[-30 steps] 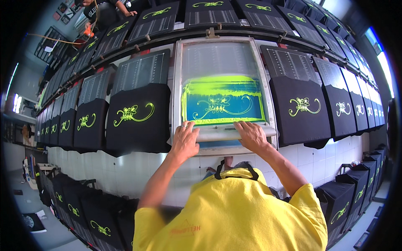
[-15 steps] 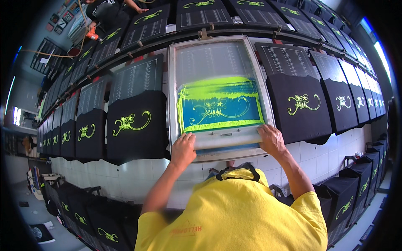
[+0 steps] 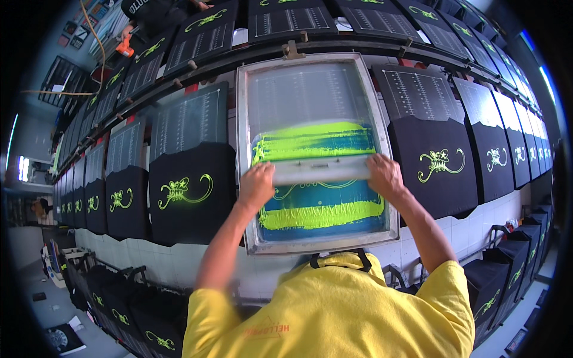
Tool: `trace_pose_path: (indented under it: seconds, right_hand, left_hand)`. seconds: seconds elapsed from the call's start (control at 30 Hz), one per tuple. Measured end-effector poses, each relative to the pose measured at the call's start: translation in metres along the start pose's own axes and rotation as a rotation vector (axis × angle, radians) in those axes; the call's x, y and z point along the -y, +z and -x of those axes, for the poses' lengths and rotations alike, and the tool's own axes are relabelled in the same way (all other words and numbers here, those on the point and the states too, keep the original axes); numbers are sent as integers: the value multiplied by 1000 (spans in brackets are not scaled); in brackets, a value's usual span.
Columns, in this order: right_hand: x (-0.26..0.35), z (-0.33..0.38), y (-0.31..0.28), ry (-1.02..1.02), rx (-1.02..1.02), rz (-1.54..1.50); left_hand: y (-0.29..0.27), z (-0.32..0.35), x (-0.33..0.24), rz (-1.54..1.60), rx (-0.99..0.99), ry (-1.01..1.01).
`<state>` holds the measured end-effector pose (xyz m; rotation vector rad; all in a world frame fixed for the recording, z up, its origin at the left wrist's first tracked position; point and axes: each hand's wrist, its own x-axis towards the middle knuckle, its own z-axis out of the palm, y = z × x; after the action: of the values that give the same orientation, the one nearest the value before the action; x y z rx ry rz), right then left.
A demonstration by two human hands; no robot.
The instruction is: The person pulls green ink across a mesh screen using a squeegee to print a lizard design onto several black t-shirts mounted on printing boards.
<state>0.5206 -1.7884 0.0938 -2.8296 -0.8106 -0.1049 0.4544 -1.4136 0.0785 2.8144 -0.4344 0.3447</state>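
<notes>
Both ends of squeegee [image 3: 322,170] gripped by left hand [image 3: 256,185] and right hand [image 3: 387,176] | across screen [image 3: 298,95], mid-frame | lime ink [image 3: 322,215] above and below it

Short-sleeved yellow shirt [image 3: 346,310] with faint orange print [image 3: 268,329] and black strap [image 3: 363,260]

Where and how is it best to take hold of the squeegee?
Probably by both ends, coming from the wearer's side: the squeegee is a long, straight bar set crosswise within the screen frame, so two spaced grips should steady it. The left hand and right hand hold those ends.
</notes>
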Motion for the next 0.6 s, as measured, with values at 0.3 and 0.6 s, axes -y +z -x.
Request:
trace_pose_path:
  seconds: [0.3, 0.6]
  right_hand:
    - [-17, -40, -13, -62, -51, -74]
    - [32, 102, -28, -123, -64, -76]
  left_hand:
    - [-26, -40, 2, 7, 120, -106]
    - [-40, 95, -73, 12, 95, -129]
